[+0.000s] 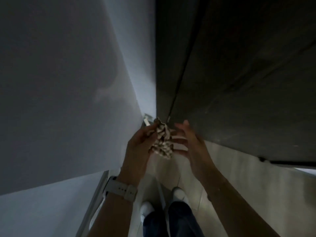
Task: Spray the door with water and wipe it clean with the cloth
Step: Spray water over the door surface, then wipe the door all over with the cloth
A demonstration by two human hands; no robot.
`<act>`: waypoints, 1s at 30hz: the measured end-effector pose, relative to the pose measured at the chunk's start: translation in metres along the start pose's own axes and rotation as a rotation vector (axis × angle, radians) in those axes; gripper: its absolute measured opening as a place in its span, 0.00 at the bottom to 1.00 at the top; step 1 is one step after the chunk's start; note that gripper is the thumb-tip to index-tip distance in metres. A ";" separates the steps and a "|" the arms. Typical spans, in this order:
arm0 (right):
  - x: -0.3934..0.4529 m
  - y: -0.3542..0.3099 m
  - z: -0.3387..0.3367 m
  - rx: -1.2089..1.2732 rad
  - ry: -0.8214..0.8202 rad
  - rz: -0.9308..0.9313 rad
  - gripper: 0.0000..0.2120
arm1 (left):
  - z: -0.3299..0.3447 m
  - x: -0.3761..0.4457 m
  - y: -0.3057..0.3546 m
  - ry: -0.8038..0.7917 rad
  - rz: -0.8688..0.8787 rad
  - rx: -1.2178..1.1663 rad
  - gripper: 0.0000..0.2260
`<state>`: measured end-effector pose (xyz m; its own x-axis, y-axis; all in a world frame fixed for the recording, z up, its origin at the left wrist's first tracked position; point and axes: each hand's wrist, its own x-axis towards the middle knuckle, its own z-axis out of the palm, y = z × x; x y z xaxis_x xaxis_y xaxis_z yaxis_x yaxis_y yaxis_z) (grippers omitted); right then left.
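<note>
Between the two raised hands hangs a crumpled checked cloth [161, 140], patterned in dark and pale squares. The left hand [139, 144] grips it, fingers curled round the bunched fabric, with a pale watch [120, 189] strapped to that wrist. The right hand [185, 140] is beside the cloth with its fingers spread and fairly straight; motion blur hides whether the fingertips touch the fabric. Just behind and to the right of the hands stands the dark door [248, 74], its lower edge running above the pale tiled floor [248, 185]. To the left rises a grey wall [59, 82], meeting the door in a corner where a small pale fitting [147, 119] shows, too blurred to identify. Below, two white shoes [179, 194] and dark trouser legs [171, 221] stand on the tiles.
</note>
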<state>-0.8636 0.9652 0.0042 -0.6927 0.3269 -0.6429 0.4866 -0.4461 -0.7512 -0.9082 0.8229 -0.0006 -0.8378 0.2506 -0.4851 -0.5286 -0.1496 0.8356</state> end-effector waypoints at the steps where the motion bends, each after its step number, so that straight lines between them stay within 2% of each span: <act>1: -0.018 -0.033 0.001 0.025 0.010 -0.068 0.14 | 0.020 -0.009 0.027 -0.012 0.034 0.035 0.09; 4: -0.070 -0.111 0.002 0.081 0.049 -0.222 0.10 | 0.067 -0.044 0.101 -0.024 0.166 0.211 0.06; 6: -0.103 -0.149 0.000 0.107 0.061 -0.328 0.10 | 0.094 -0.066 0.147 -0.062 0.215 0.229 0.09; 9: -0.146 -0.198 -0.005 0.102 0.077 -0.486 0.10 | 0.127 -0.095 0.206 -0.166 0.282 0.267 0.07; 16: -0.254 -0.282 -0.002 0.178 0.371 -0.885 0.03 | 0.163 -0.148 0.308 -0.429 0.483 0.346 0.07; 19: -0.297 -0.317 -0.006 0.202 0.487 -1.035 0.03 | 0.169 -0.166 0.356 -0.488 0.658 0.442 0.08; 24: -0.354 -0.398 -0.022 0.111 0.638 -1.287 0.03 | 0.202 -0.192 0.441 -0.526 1.005 0.598 0.10; 27: -0.379 -0.461 -0.031 0.052 0.686 -1.416 0.03 | 0.231 -0.207 0.495 -0.488 1.244 0.653 0.10; 30: -0.404 -0.526 -0.040 -0.053 0.744 -1.593 0.02 | 0.260 -0.217 0.553 -0.361 1.518 0.688 0.10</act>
<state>-0.8185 1.1009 0.6529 -0.1074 0.6621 0.7417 -0.3356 0.6781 -0.6539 -0.9830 0.9341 0.6342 -0.3733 0.4854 0.7906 0.8896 -0.0544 0.4535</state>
